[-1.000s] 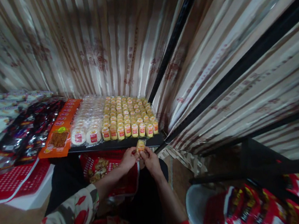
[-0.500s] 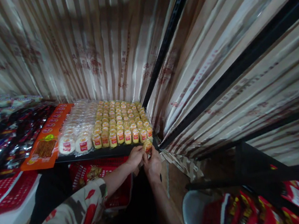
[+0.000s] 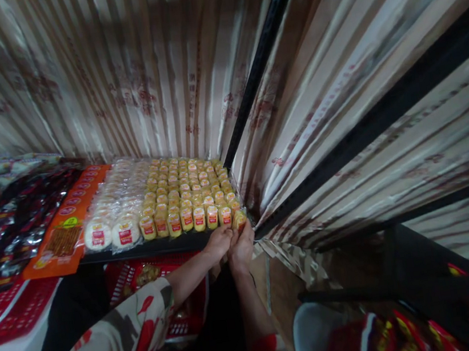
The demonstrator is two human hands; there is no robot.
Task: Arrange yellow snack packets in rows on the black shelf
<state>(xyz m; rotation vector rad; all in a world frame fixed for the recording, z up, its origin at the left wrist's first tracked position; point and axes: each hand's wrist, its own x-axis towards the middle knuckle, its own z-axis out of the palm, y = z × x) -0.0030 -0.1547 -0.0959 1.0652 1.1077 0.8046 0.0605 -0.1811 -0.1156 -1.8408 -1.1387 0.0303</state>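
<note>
Yellow snack pack (image 3: 239,218): it sits at the front right corner of the black shelf (image 3: 157,246), just below the middle of the frame, at the right end of the front row of yellow packs (image 3: 184,190); both your hands pinch it.
Striped curtain (image 3: 138,67): it fills the upper frame and closes in behind and to the right of the shelf, with a black frame bar (image 3: 262,56) slanting down to the corner you work at.
Dark and orange packets (image 3: 28,220): they cover the left of the frame, well apart from your hands.
White round packs (image 3: 112,232): they lie left of the yellow rows, touching them.
Red basket (image 3: 144,274): it stands under the shelf, behind your left forearm.
Left hand (image 3: 218,242): your arm reaches up from the lower left in a patterned sleeve (image 3: 110,347), fingertips closed on the pack's left edge.
Right hand (image 3: 241,247): your forearm rises almost straight up, fingers grasping the pack from below, touching your left hand.
</note>
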